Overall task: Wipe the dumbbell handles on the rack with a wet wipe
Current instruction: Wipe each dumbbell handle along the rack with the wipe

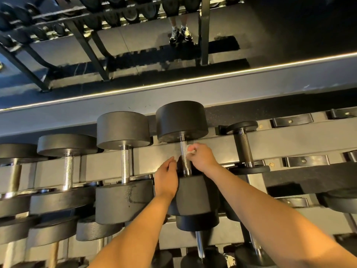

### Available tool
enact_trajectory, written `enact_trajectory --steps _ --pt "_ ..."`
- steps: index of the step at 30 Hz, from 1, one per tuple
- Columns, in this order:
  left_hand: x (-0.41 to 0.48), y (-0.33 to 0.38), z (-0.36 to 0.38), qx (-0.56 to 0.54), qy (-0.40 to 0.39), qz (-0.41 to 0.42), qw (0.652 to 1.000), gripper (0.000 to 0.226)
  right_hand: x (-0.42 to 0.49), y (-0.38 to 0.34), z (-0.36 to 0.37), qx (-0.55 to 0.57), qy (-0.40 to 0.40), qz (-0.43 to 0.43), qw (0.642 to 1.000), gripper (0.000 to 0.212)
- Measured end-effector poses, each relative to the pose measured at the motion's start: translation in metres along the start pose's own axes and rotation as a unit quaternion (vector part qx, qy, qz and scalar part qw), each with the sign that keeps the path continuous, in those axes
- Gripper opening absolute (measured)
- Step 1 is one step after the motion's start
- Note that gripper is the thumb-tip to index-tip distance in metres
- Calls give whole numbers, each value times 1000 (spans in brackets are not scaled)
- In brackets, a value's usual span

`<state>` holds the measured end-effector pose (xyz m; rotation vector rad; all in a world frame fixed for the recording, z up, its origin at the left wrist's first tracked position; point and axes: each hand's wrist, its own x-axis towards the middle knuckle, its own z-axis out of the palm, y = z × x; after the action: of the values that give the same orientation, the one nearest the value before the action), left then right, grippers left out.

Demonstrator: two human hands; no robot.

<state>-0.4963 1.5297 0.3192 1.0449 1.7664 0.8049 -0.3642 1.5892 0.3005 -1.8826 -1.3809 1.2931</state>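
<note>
Lower tier, 6 o'clock: more dumbbells with chrome handles, partly under the forearms, no hand on them. Left hand (166, 179), just left of centre: fingers nearly straight, laid against the near head (195, 196) of the large dumbbell and holding nothing; it looks like a steadying hand. Right hand (201, 156), at 3 o'clock of the knurled handle (184, 157): fingers curled, pinching the white wet wipe (191, 148) against the far part of that handle, close below the far head (181, 120). The near part of the handle shows bare chrome. Judged step: mid-wipe on this one handle, far end covered, near end to do. Upper rack beam (289, 140): to 9 o'clock, the neighbouring handle (125, 163) and a further one (68, 171); to 3 o'clock, a small dumbbell with a black handle (244, 149). No sheen or residue tells wiped from unwiped, so how many are done cannot be told. At the least, this handle, any unwiped neighbours and the lower tier are left. Far, 12 o'clock: a light strip (193, 79), then a mirror with a reflected rack and a pair of shoes (180, 34).
</note>
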Motion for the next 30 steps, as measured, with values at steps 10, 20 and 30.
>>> enact_trajectory --steps 10,20,30 --pt "5 -1 -1 -4 -17 -10 1000 31 -18 1 -5 -164 -91 19 982 19" --pt "10 -10 -3 18 -34 -9 999 28 1 -29 3 -63 65 -110 990 31" --pt "6 -2 -5 30 -21 -16 999 34 -5 -6 29 -197 -13 -60 978 32"
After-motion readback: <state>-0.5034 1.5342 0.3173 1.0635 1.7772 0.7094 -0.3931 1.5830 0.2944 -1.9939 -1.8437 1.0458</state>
